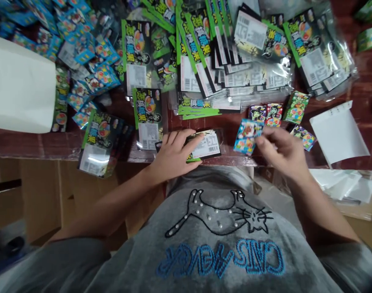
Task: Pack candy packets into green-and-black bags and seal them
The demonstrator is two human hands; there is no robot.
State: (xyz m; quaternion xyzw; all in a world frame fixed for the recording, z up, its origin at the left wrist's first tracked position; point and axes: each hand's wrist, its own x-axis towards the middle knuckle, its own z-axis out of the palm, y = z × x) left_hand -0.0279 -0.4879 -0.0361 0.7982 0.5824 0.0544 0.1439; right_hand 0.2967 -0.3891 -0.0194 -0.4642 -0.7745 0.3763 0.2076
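My left hand lies on a black and green printed candy bag near the table's front edge. Its fingers are spread over the bag, whose white label and barcode face up. My right hand pinches a small blue candy sachet between thumb and fingers, just above the table. Close by this hand are small boxes: a red one, a purple one, a green one and another purple one, partly behind the hand.
Blue sachets are heaped at the back left beside a white container. Stacked candy bags cover the back middle, with more at right. One bag stack overhangs the front edge. A white open tray stands at right.
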